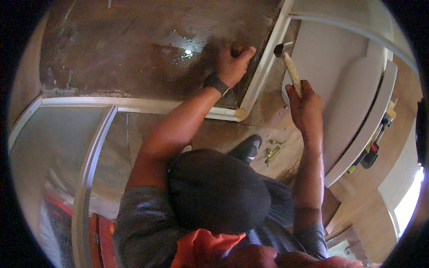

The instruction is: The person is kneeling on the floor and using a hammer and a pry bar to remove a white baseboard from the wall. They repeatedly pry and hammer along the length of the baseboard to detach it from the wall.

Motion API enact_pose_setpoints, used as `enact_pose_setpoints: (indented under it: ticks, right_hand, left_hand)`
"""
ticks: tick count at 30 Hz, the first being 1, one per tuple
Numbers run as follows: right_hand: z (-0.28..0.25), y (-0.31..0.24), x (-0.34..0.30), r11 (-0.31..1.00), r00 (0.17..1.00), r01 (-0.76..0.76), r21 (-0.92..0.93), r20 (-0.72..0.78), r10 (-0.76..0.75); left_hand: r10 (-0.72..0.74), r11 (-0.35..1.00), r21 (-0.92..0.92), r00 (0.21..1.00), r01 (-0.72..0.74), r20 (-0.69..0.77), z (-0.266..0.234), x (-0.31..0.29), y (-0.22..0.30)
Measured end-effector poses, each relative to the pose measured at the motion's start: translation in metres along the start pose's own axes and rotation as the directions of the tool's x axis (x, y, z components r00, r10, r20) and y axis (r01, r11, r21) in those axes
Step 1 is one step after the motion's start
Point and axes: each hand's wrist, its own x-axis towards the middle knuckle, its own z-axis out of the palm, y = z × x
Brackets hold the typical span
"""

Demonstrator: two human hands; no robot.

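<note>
You are gripping the hammer (292, 73) in your right hand (306, 105), fingers wrapped round the lower handle, and its dark head is hanging at the right edge of the brown surface (120, 53), by the white frame (147, 105). Whether the head is touching the frame, you aren't letting this one view tell. Your left hand (232, 69) is lying over that surface, near its right edge and above its near right corner, with the fingers bent and the thumb standing apart. I cannot tell whether it is pinching anything (a dark patch is showing beside the fingertips, too murky to name). A wet-looking glint (187, 52) is shining just left of it.

Judging by this, you are probably in a striking step along the edge, either lining up a blow or pausing between two. The next move is likely calling for a chosen spot, a short controlled swing, and left fingers well away from the hammer's path. The white tub-like fixture (317, 58) is standing close on the right, so a wide swing would be risking a knock; the tools (370, 154) are resting along its outer edge, apart from your hands.
</note>
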Motion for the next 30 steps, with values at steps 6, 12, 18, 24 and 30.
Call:
enact_pose_setpoints:
  ticks: [6,12,18,24,30]
  right_hand:
    - [0.022,-0.006,-0.002,0.993,0.995,0.034,0.113,0.088,-0.044]
    - [0.038,-0.004,0.006,0.995,0.993,0.072,0.071,0.088,-0.078]
    - [0.058,0.005,0.026,0.996,0.993,0.053,0.071,0.098,-0.059]
    - [0.066,-0.005,0.034,0.999,0.989,0.041,0.025,0.143,-0.045]
    - [0.069,-0.016,0.046,0.999,0.986,0.032,0.029,0.161,-0.036]
  left_hand:
    - [0.121,0.973,-0.195,0.993,-0.120,-0.009,-0.030,-0.009,-0.031]
    - [0.117,0.972,-0.191,0.987,-0.138,-0.113,-0.031,-0.025,-0.036]
    - [-0.013,0.989,-0.144,0.974,-0.020,-0.228,-0.032,-0.022,-0.045]
    - [-0.046,0.998,-0.045,0.945,0.033,-0.324,-0.029,-0.005,-0.039]
    - [0.066,0.997,0.045,0.950,-0.055,-0.305,-0.031,0.006,-0.038]
